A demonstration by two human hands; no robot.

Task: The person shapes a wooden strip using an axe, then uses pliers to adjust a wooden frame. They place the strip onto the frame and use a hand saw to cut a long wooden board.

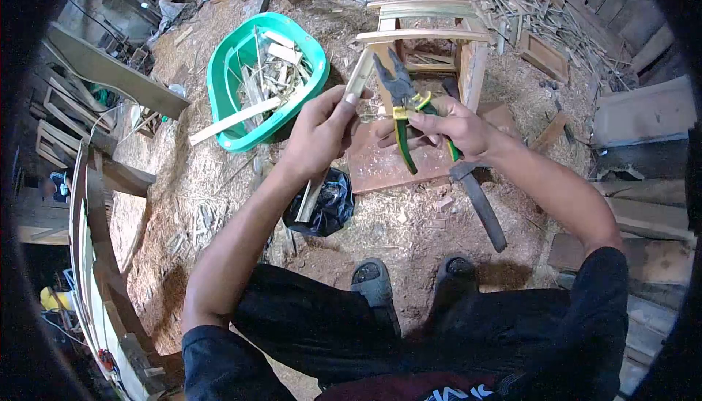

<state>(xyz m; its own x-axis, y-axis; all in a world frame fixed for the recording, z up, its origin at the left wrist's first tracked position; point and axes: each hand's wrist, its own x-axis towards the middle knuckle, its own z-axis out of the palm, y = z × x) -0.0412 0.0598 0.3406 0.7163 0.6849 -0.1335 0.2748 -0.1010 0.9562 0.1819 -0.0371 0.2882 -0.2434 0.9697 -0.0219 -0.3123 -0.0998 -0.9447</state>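
Observation:
My left hand [319,132] is closed around a narrow wooden strip [360,73], thumb pressed along its face; the strip's lower end shows below the wrist. In my right hand [459,127] is a pair of combination pliers [399,88] with green and yellow handles. Their jaws are spread and point up and away from me, close beside the strip's upper part. Beneath the hands, a reddish board [384,172] lies on the floor. A tool with a dark handle [482,211] rests by its right edge, its head partly hidden behind my right hand.
A green plastic tub [217,83] holds wood offcuts, with one long strip over its rim. Beyond my hands stands a curved wooden frame [431,35]. A black plastic bag [333,211] sits below my left hand. Wood shavings [387,236] cover the floor; planks [643,203] are stacked at right.

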